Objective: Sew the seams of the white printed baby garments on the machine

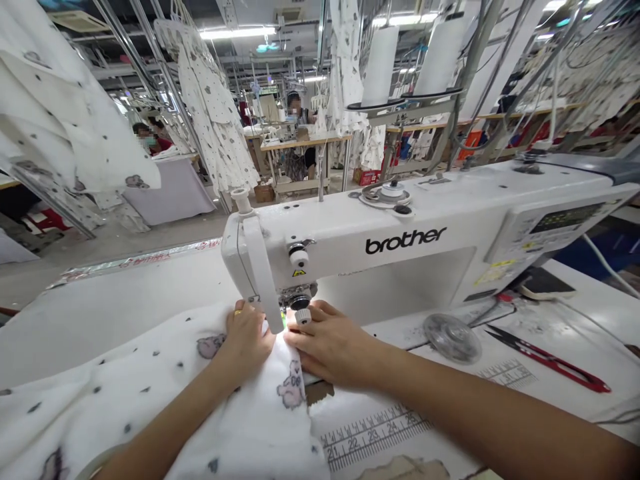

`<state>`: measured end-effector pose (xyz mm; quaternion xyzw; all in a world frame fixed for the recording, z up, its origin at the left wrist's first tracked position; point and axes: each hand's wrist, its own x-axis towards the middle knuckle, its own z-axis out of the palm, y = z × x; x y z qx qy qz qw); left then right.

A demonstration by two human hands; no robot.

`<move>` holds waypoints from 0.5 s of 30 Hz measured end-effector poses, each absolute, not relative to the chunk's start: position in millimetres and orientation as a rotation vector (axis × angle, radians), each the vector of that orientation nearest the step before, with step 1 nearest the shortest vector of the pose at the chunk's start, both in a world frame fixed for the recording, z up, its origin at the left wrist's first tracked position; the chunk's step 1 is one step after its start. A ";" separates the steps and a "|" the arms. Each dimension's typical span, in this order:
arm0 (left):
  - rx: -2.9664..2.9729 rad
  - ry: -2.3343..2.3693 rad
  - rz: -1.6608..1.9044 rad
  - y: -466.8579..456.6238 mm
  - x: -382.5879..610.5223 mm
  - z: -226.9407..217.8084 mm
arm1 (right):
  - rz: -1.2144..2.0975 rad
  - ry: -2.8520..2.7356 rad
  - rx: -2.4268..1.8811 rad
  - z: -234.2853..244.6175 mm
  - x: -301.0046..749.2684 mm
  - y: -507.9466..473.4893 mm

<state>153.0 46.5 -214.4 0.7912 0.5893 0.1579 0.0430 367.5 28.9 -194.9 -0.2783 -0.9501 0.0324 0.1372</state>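
Observation:
Soft white fabric (165, 373) printed with bears and small dark marks lies across the left of the sewing table, running up to the needle area of a white sewing machine (340, 230). My left hand (250, 339), a ring on one finger, is closed on the fabric just left of the needle. Right of the needle, my right hand (333, 341) has its fingers bent together at the fabric's edge; the fingertips are partly hidden by the machine head. A white strip (260, 273) hangs down the head's front to between my hands. The needle itself is hidden.
Red-handled thread snips (555, 363) and a clear round plastic piece (453, 338) lie right of my right arm. A printed ruler scale (373, 437) crosses the tabletop. Thread cones (380, 65) stand above the machine. Printed garments (213, 113) hang behind, where other people sit working.

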 end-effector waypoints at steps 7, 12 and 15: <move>2.491 1.801 0.335 51.1 151.6 -216.2 | 0.080 -2.730 -0.863 -197.3 371.5 28.3; 2.566 1.710 0.315 39.4 144.8 -194.4 | 0.048 -2.731 -0.820 -193.7 375.8 30.6; 2.699 1.468 0.351 7.4 144.0 -173.3 | 0.017 -2.723 -0.803 -188.4 380.5 35.3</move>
